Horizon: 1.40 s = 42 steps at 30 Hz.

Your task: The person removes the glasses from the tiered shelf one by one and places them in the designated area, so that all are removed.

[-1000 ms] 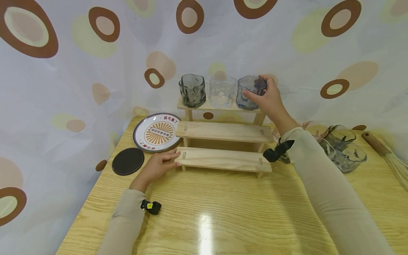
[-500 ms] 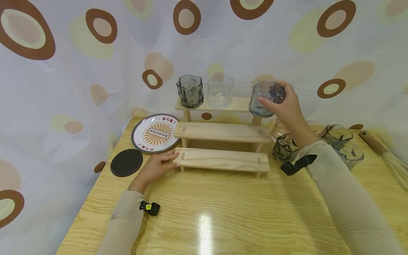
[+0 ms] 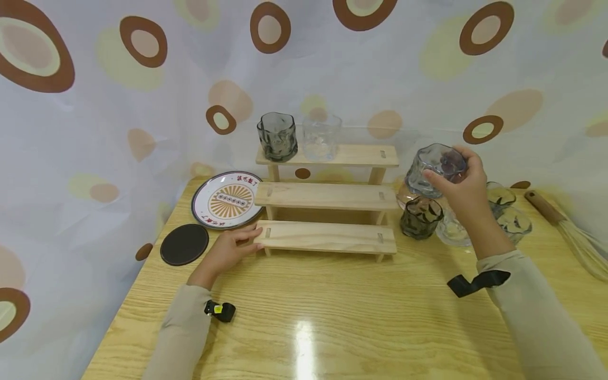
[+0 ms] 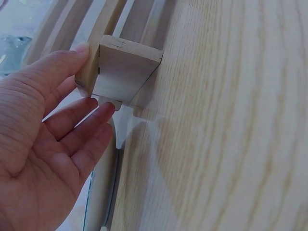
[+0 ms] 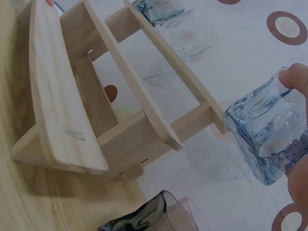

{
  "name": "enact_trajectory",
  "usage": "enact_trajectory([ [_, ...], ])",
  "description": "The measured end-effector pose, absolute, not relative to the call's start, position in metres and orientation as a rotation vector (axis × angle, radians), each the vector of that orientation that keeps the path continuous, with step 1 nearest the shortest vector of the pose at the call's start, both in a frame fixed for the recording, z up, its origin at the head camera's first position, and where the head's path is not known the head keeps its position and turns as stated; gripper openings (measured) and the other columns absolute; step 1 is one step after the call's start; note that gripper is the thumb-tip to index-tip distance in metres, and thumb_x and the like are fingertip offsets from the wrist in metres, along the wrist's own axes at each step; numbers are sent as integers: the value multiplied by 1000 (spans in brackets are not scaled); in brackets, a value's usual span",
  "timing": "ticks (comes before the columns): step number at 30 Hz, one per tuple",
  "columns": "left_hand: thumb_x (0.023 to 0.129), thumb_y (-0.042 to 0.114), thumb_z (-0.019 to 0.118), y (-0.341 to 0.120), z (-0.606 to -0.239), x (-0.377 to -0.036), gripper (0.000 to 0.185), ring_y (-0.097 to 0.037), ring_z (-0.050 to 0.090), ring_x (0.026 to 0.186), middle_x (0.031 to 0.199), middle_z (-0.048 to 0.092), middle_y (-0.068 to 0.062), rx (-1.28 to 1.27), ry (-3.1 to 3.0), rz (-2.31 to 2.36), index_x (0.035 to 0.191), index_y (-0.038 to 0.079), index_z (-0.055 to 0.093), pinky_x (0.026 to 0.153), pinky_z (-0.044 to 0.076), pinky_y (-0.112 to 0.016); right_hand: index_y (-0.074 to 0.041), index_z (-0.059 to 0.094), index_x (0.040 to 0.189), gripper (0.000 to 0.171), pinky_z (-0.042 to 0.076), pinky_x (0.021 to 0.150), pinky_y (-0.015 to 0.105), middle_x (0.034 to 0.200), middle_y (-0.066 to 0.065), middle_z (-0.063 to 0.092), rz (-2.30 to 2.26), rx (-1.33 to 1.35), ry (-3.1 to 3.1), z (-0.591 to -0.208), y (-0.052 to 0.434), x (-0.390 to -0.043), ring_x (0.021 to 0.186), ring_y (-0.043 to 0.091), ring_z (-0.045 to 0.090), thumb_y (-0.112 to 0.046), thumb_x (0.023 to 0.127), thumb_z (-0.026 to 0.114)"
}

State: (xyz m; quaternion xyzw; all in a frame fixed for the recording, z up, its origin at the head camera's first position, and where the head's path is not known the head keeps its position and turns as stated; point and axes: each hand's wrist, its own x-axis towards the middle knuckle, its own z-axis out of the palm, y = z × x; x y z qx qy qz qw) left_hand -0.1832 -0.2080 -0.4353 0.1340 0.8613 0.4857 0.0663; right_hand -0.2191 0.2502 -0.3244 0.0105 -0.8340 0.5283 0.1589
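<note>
Blue glass [image 5: 267,139] in fingertips [image 5: 294,79], right of wooden stepped rack [image 5: 96,96], dark glass [image 5: 139,219] below.

Blue-tinted, wavy-walled glass tumbler [image 3: 434,170], transparent with an irregular rippled surface, held in mid-air by the rim, roughly upright with a slight tilt, to the right of the top shelf's end and above a cluster of similar glasses on the table. Three-tier stepped rack of pale unfinished wood [image 3: 328,198], standing upright on the light wooden tabletop against the patterned backdrop, its three flat shelves rising towards the rear; its lowest shelf's left end is touched by fingertips.
</note>
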Motion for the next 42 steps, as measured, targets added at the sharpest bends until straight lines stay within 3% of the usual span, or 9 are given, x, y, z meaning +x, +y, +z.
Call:
enact_trajectory([
  [12, 87, 21, 70, -206, -436, -185, 49, -28, 44, 129, 144, 42, -13, 412, 2594, 1455, 132, 7, 56, 102, 43, -36, -10, 22, 146, 73, 44, 60, 8, 116, -14, 35, 1473, -53, -2434, -370, 284, -168, 88, 3, 45, -18, 89, 67],
  [18, 87, 21, 70, -206, -435, -184, 49, -28, 44, 129, 145, 40, -14, 405, 2579, 1473, 132, 7, 56, 102, 43, -36, -18, 32, 141, 67, 43, 51, 15, 112, -14, 36, 1452, -58, -2429, -389, 285, -151, 75, 6, 43, -13, 86, 70],
  [23, 87, 19, 70, -207, -434, -183, 48, -28, 44, 129, 145, 40, -13, 384, 2569, 1483, 132, 6, 56, 102, 43, -35, -20, 32, 139, 66, 46, 54, 15, 115, -14, 34, 1485, -19, -2438, -404, 283, -143, 82, 7, 45, -8, 86, 69],
  [29, 87, 18, 70, -207, -433, -182, 48, -29, 45, 127, 144, 41, -14, 384, 2603, 1459, 131, 5, 56, 102, 43, -36, -11, 26, 138, 68, 47, 58, 12, 117, -12, 33, 1518, -29, -2461, -420, 281, -139, 90, 3, 46, -7, 86, 69],
  [42, 87, 17, 70, -207, -434, -183, 47, -31, 44, 128, 143, 42, -16, 411, 2617, 1449, 130, 3, 56, 102, 43, -37, -5, 24, 142, 74, 47, 63, 8, 123, -11, 34, 1612, -78, -2439, -446, 272, -139, 103, -2, 41, -10, 86, 71],
])
